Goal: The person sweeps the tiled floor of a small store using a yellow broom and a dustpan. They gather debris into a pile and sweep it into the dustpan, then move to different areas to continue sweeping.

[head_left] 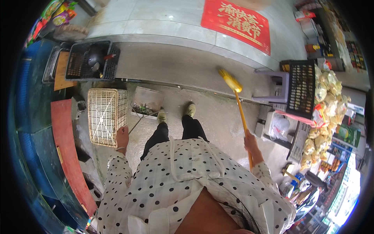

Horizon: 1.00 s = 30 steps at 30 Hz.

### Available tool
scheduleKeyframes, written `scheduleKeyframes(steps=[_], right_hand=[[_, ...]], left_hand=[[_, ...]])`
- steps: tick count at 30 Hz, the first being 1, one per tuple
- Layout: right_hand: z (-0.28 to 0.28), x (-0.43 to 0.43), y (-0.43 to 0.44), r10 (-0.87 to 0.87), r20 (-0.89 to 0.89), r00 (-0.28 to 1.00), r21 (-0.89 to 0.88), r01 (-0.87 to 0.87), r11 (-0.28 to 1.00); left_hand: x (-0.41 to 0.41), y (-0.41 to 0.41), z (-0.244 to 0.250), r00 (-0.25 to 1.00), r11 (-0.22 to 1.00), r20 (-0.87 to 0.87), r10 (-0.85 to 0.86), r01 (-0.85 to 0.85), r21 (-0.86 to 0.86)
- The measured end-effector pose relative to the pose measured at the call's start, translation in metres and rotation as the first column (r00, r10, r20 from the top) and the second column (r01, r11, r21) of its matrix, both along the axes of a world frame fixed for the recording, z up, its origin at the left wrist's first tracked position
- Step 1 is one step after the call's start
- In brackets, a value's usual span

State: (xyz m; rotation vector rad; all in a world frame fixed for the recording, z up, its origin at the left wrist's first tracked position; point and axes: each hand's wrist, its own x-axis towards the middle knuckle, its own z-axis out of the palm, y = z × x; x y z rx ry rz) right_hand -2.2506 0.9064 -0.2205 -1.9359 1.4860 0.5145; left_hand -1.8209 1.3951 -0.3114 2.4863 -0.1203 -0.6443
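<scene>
My right hand (252,144) is closed around the yellow handle of a broom (233,83), whose yellow bristles rest near the step at upper right. At the left, my left hand (122,137) grips the near edge of a white plastic lattice basket (102,117), which is tilted on its side. Beside that basket, a dustpan (147,101) with green and dark debris in it lies on the concrete floor, and a thin metal rod runs from it toward my left hand. Whether this rod is also in my left hand, I cannot tell.
A black crate (112,68) holding a wok stands at upper left. A red board (70,152) lies along the blue tanks (32,122). At right are a purple-grey stool (285,87), a black basket (301,87) and bagged goods (330,108). A raised step (163,58) crosses ahead.
</scene>
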Motion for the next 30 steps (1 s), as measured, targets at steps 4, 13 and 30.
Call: scheduleKeyframes(steps=[4, 13, 30], right_hand=[[-0.096, 0.154, 0.005, 0.436, 0.138, 0.889, -0.186, -0.409, 0.893], [-0.14, 0.451, 0.148, 0.613, 0.467, 0.637, -0.081, -0.66, 0.747], [-0.134, 0.372, 0.117, 0.522, 0.564, 0.641, 0.23, -0.728, 0.646]], left_hand=[[-0.001, 0.004, 0.029, 0.998, 0.997, -0.042, 0.035, -0.032, 0.066], [-0.024, 0.033, 0.047, 0.994, 0.979, -0.056, 0.089, -0.077, 0.186], [0.007, 0.035, 0.035, 0.997, 0.986, -0.033, 0.064, -0.058, 0.157]])
